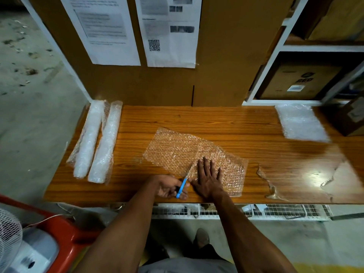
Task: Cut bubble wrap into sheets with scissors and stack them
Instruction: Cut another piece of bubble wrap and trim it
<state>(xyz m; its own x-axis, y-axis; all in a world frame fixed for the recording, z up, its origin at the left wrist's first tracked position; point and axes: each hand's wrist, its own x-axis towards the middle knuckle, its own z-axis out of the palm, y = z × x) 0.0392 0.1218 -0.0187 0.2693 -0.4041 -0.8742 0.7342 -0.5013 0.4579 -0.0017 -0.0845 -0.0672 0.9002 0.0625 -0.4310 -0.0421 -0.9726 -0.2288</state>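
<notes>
A clear bubble wrap piece (177, 148) lies flat in the middle of the wooden table (226, 119). My left hand (169, 187) grips blue-handled scissors (182, 186), whose blades point up into the wrap's near edge. My right hand (208, 178) presses flat on the wrap just right of the blades, fingers spread. A stack of cut sheets (301, 121) rests at the table's far right. Two bubble wrap rolls (96, 140) lie side by side at the left end.
A cardboard wall with taped paper notices (169, 30) rises behind the table. White shelving with boxes (303, 79) stands at the right. Peeling clear film (273, 186) curls on the tabletop's right. A fan (9, 233) and red chair (59, 223) sit lower left.
</notes>
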